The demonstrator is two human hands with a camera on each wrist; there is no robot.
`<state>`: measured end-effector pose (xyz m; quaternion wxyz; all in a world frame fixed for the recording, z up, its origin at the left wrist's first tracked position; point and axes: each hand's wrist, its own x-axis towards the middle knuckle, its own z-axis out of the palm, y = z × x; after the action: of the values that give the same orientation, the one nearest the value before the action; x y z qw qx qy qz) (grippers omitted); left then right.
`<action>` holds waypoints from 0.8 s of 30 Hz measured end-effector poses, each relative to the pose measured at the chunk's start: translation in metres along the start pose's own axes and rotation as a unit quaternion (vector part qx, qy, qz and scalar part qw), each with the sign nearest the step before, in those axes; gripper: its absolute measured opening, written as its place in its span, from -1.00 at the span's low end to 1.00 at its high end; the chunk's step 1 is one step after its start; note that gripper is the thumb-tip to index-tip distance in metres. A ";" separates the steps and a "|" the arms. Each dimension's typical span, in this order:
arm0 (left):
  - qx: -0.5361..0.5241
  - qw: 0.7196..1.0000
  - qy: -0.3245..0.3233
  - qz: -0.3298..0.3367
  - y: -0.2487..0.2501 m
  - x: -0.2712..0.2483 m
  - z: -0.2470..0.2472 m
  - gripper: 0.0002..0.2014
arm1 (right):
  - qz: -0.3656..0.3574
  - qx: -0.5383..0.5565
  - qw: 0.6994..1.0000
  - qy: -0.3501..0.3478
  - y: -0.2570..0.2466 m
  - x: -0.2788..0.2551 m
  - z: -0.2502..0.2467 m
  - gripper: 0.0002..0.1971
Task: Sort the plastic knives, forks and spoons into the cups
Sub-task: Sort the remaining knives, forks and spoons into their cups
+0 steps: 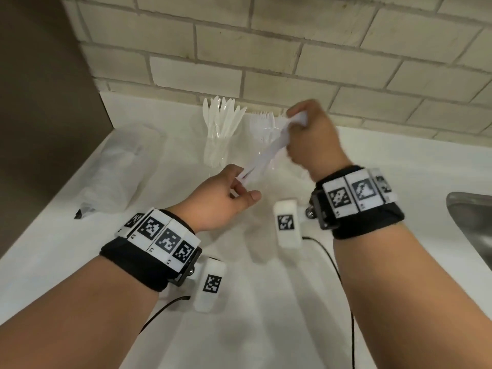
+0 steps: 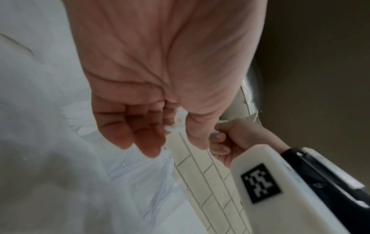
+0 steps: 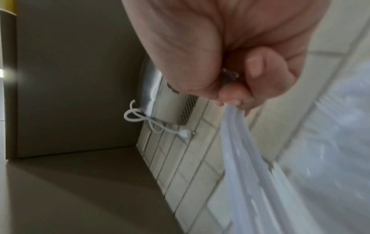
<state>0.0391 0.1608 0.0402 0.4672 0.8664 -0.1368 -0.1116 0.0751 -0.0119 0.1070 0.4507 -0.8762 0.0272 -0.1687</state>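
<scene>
A bundle of white plastic cutlery (image 1: pixel 266 153) slants between both hands above the white counter (image 1: pixel 266 302); blur hides which kind it is. My right hand (image 1: pixel 295 121) grips its upper end in a fist, and the handles (image 3: pixel 250 158) hang down from that fist (image 3: pixel 240 95). My left hand (image 1: pixel 242 186) pinches the lower end between thumb and fingers, and the white tips (image 2: pixel 174 128) show there. Behind the hands, by the wall, a clear cup (image 1: pixel 217 150) holds several knives (image 1: pixel 223 115). To its right, a second clear cup (image 1: pixel 262 134) holds several forks.
A sleeve of stacked clear cups (image 1: pixel 117 166) lies on the counter at the left. A steel sink (image 1: pixel 474 222) is set in at the right edge. A tiled wall (image 1: pixel 266 62) backs the counter, and a brown cabinet side (image 1: pixel 40 102) bounds it on the left.
</scene>
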 end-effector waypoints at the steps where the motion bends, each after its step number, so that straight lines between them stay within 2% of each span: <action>1: -0.010 1.000 0.006 -0.006 -0.002 -0.002 -0.002 -0.59 | -0.033 -0.027 0.997 0.057 -0.001 0.009 -0.011 -0.72; 3: -0.016 1.000 0.019 -0.012 -0.008 -0.006 -0.007 -0.60 | -0.091 -0.079 0.980 0.158 -0.001 0.026 -0.029 -0.63; 5: -0.012 0.999 0.027 -0.012 -0.013 -0.009 -0.009 -0.64 | -0.100 -0.134 0.967 0.195 0.001 0.037 -0.035 -0.53; 8: -0.010 1.000 0.025 -0.013 -0.020 -0.013 -0.011 -0.71 | -0.050 -0.225 0.961 0.153 0.020 0.048 -0.028 -0.49; 11: -0.008 1.000 0.024 -0.014 -0.027 -0.016 -0.015 -0.76 | 0.039 -0.257 0.962 0.080 0.050 0.057 -0.015 -0.49; 12: -0.011 1.000 0.024 -0.016 -0.029 -0.018 -0.016 -0.78 | 0.075 -0.282 0.955 0.052 0.059 0.057 -0.010 -0.52; 15: -0.012 0.999 0.026 -0.020 -0.036 -0.020 -0.017 -0.82 | 0.136 -0.414 0.900 -0.001 0.073 0.054 0.001 -0.61; 17: -0.005 0.999 0.027 -0.021 -0.038 -0.021 -0.017 -0.83 | 0.140 -0.436 0.889 0.010 0.075 0.054 0.002 -0.58; 20: 0.012 1.000 0.017 -0.021 -0.037 -0.021 -0.015 -0.84 | 0.122 -0.448 0.885 0.037 0.068 0.056 0.000 -0.43; 22: 0.032 0.999 0.014 -0.021 -0.037 -0.020 -0.016 -0.82 | 0.076 -0.443 0.891 0.064 0.051 0.052 0.001 -0.37; 24: 0.086 0.994 0.051 -0.036 -0.042 -0.017 -0.023 -0.76 | 0.015 -0.437 0.897 0.060 0.025 0.043 0.007 -0.41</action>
<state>0.0363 0.2067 0.0187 0.3929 0.9123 -0.0910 -0.0716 0.1202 -0.0300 0.0949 0.0223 -0.9727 0.1379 -0.1853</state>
